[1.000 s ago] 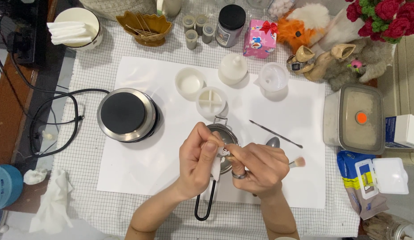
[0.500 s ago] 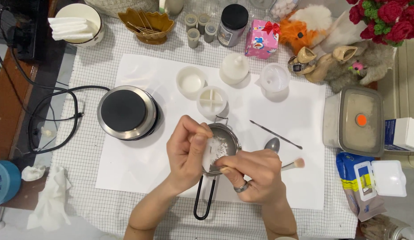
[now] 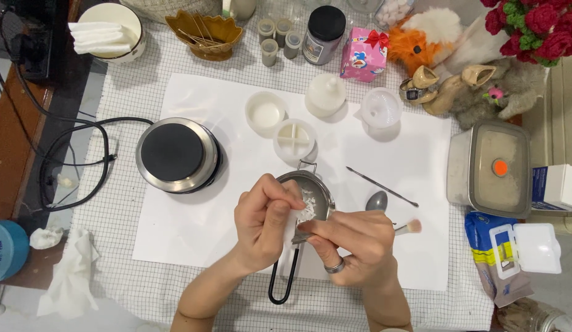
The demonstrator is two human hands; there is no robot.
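Note:
A small metal melting pot (image 3: 315, 185) with a black wire handle (image 3: 282, 280) sits on white paper, with white flakes (image 3: 309, 205) inside it. My left hand (image 3: 264, 224) hovers over the pot's left side, pinching a white piece between thumb and fingers. From the right, my right hand (image 3: 356, 243) reaches in, a ring on one finger, its fingertips gripping the same white piece at the pot's near rim. Both hands meet above the pot and hide its lower half.
A round electric hot plate (image 3: 175, 155) stands to the left, its cable trailing off. White silicone moulds (image 3: 293, 136), a spoon (image 3: 377, 200), a thin metal pick (image 3: 380, 185) and a small brush (image 3: 410, 227) lie nearby. A lidded metal box (image 3: 490, 167) is at right.
The hands dropped from a raised pinch down over the pot, and white flakes now show in it. My left hand has shifted slightly right since half a second ago.

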